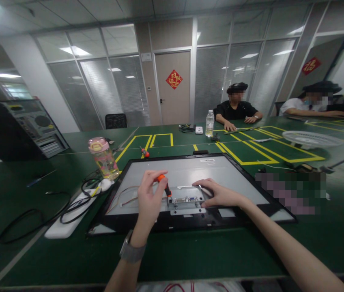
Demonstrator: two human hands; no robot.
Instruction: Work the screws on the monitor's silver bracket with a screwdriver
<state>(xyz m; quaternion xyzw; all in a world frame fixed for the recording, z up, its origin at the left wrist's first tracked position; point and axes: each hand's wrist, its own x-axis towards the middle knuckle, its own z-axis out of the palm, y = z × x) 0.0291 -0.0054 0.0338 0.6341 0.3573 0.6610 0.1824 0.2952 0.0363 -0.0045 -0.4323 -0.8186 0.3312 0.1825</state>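
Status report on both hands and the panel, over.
Left hand gripping screwdriver, angled down at metal bracket. Right hand spread at bracket's right end. Panel flat on table. Loose wires on panel, left of left hand.

From my remote place I can read only 福, on the right red sign (311, 66). I cannot surely read the gold characters on the door sign (174, 79), and the label (207, 160) on the panel (172, 165) is too small.
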